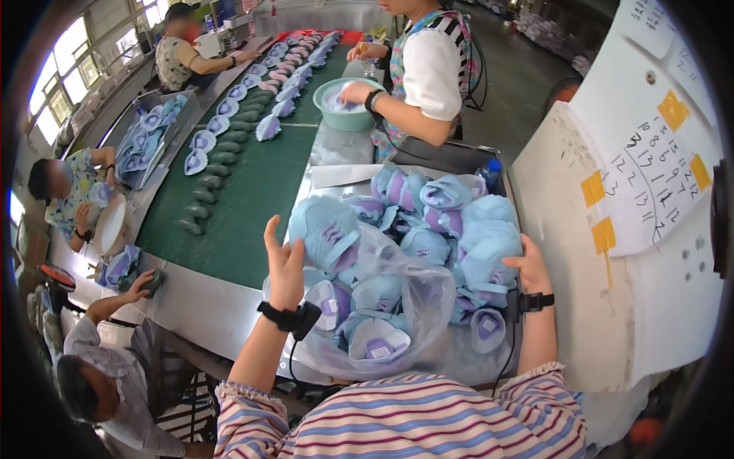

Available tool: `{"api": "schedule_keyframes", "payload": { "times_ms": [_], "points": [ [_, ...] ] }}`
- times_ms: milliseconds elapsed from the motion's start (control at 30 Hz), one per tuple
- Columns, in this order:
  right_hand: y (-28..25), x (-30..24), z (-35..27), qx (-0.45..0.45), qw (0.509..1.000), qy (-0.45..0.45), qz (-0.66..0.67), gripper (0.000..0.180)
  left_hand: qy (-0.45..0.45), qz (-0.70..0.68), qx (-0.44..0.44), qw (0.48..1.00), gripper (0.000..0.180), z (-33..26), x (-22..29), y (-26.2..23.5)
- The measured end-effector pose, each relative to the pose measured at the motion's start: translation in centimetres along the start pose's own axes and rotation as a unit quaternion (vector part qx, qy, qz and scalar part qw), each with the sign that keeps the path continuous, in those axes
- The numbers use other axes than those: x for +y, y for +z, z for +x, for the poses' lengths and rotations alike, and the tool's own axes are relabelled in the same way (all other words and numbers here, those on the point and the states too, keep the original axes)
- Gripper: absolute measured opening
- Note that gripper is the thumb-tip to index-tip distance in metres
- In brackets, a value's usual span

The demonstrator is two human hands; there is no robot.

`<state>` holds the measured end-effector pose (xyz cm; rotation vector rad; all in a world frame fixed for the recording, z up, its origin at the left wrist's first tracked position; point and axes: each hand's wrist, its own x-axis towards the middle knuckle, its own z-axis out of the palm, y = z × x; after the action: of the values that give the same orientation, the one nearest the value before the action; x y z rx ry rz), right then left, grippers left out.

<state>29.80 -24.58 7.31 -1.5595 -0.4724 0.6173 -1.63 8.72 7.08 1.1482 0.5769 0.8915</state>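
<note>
A heap of light blue and purple shoe uppers (pixel 426 246) lies in front of me on the metal table, partly inside a clear plastic bag (pixel 428 294). At the heap's left side, my left hand (pixel 286 268) is open, fingers spread, its thumb against the edge of a large blue upper (pixel 325 229). My right hand (pixel 530 269) grips a stack of blue uppers (pixel 488 249) on the right, thumb across the near side; its other fingers are partly hidden behind them. Several uppers near me show their pale undersides.
A green conveyor belt (pixel 245 164) carries rows of uppers and dark shoe lasts. Beyond the heap, a co-worker's hand dips into a green basin (pixel 344 122). Other people work along the left. A white board (pixel 634 199) with taped paper stands right; a blue-capped bottle (pixel 491 172) is behind the heap.
</note>
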Motion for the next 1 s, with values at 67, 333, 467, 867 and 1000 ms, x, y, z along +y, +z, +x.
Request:
{"api": "schedule_keyframes", "payload": {
  "times_ms": [67,333,467,867,1000],
  "points": [
    [-0.2,-0.9,-0.5,0.027,0.997,-0.02,-0.068,0.065,0.045,0.122,-0.026,0.991,0.034,-0.9,-1.0,-1.8],
    [2.3,-3.0,0.6,-0.071,0.989,-0.111,0.065,0.078,0.094,0.256,-0.137,0.952,0.03,-3.0,2.1,-2.4],
    [5.0,-4.1,0.4,-0.109,0.955,-0.085,0.264,0.08,0.127,0.281,-0.164,0.937,0.032,-3.4,3.2,-3.1],
    [28.2,-6.5,3.6,-0.429,0.892,-0.041,-0.134,0.063,-0.181,0.064,-0.231,0.954,0.052,-1.9,3.0,-6.0],
    [32.8,-4.9,1.6,-0.396,0.854,-0.244,-0.232,0.057,-0.101,0.241,-0.2,0.944,0.04,-2.4,4.3,-7.3]
  ]
}}
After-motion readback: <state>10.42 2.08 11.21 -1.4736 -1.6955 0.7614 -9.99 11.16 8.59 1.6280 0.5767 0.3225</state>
